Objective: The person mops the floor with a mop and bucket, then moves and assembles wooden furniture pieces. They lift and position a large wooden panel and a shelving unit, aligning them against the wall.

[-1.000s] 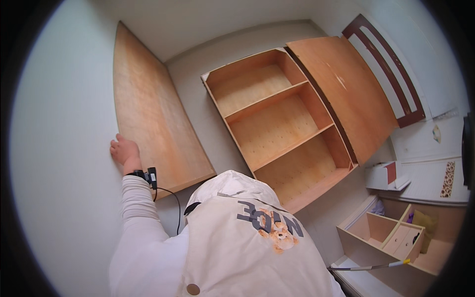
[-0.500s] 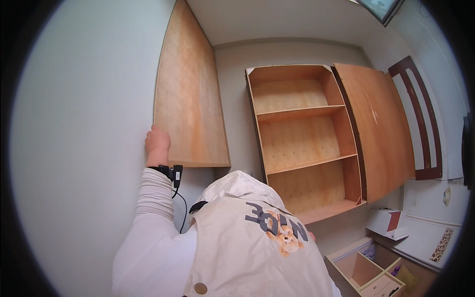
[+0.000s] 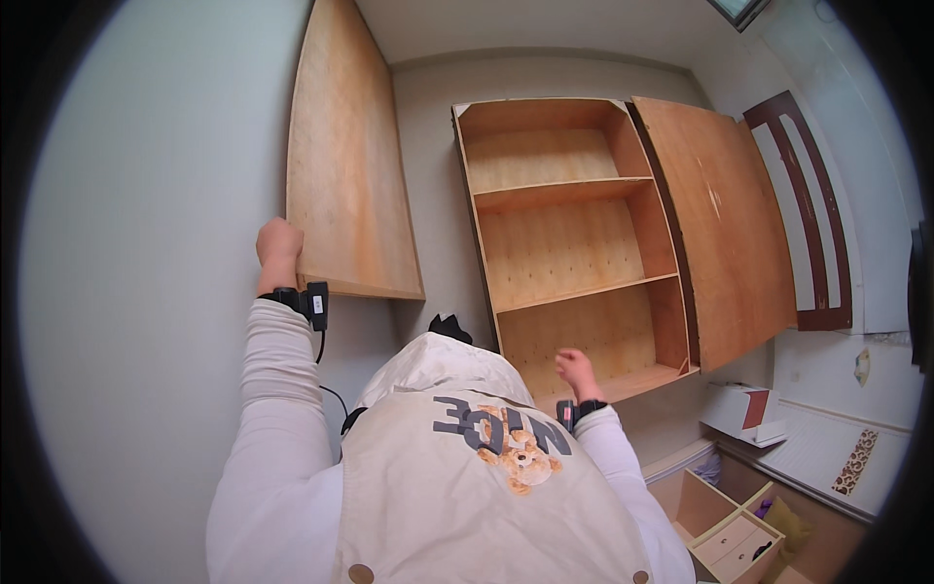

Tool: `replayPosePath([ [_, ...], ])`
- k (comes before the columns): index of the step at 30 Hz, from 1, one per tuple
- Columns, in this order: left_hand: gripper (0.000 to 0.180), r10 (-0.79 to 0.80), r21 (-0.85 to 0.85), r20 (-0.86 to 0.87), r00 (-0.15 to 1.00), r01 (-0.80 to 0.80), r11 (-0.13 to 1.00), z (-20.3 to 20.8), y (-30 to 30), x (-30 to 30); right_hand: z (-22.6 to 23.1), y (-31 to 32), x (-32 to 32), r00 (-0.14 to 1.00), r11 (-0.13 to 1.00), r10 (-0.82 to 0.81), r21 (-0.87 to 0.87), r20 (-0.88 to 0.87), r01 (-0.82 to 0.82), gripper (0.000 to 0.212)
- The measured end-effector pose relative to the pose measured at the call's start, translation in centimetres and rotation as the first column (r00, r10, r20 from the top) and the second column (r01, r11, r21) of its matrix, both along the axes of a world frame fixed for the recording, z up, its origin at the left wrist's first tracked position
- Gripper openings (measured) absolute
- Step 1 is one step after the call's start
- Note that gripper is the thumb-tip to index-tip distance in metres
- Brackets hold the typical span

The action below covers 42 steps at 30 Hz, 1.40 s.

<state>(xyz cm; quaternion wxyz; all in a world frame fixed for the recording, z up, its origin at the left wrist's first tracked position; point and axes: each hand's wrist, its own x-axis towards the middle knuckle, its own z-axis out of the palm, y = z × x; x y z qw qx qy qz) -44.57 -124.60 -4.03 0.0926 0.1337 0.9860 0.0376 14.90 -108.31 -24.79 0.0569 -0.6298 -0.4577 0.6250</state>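
Observation:
A large wooden panel (image 3: 346, 175) stands on its edge along the wall at left. My left hand (image 3: 279, 243) is closed on the panel's left edge, near its bottom corner. In front of an open wooden case (image 3: 564, 238) with three compartments is my right hand (image 3: 576, 372). Its fingers are loosely bent and a little apart, with nothing seen in them. Black wrist devices (image 3: 313, 304) are strapped on both my wrists.
Right of the case lies another wooden panel (image 3: 720, 234), with a dark brown slatted frame (image 3: 817, 224) beyond it. A white box (image 3: 741, 413) and a low unit with cubbies and drawers (image 3: 715, 498) sit at lower right. My black shoe (image 3: 450, 327) is below.
My right hand has come into view in front of the case. A black shoe now shows too. The whole view has shifted, while my left hand stays on the panel's edge.

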Motion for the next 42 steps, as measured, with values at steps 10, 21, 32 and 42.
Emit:
replayPosePath([
  [10, 0.030, -0.257, 0.487, 0.084, 0.963, 0.185, 0.853, 0.2, 4.6, 5.1, 16.7, -2.0, -31.3, 0.546, 0.346, 0.834, 0.699, 0.076, -0.626, 0.087],
  [21, 0.045, -0.302, 0.679, 0.201, 0.932, 0.090, 0.729, -2.2, 6.7, 9.3, 12.7, -7.0, -37.1, 0.833, 0.357, 0.553, 0.903, 0.003, -0.240, 0.057],
  [32, 0.048, 0.075, 0.283, 0.932, 0.355, -0.840, 0.463, -18.4, -4.3, 18.9, 13.0, -6.6, -32.4, 0.826, 0.446, 0.563, 0.836, 0.016, -0.320, 0.045],
  [42, 0.064, 0.012, -0.071, 0.998, -0.070, -0.977, 0.201, -22.8, -8.9, 32.5, 20.4, -10.7, -19.4, 0.834, 0.378, 0.549, 0.876, 0.050, -0.301, 0.033],
])
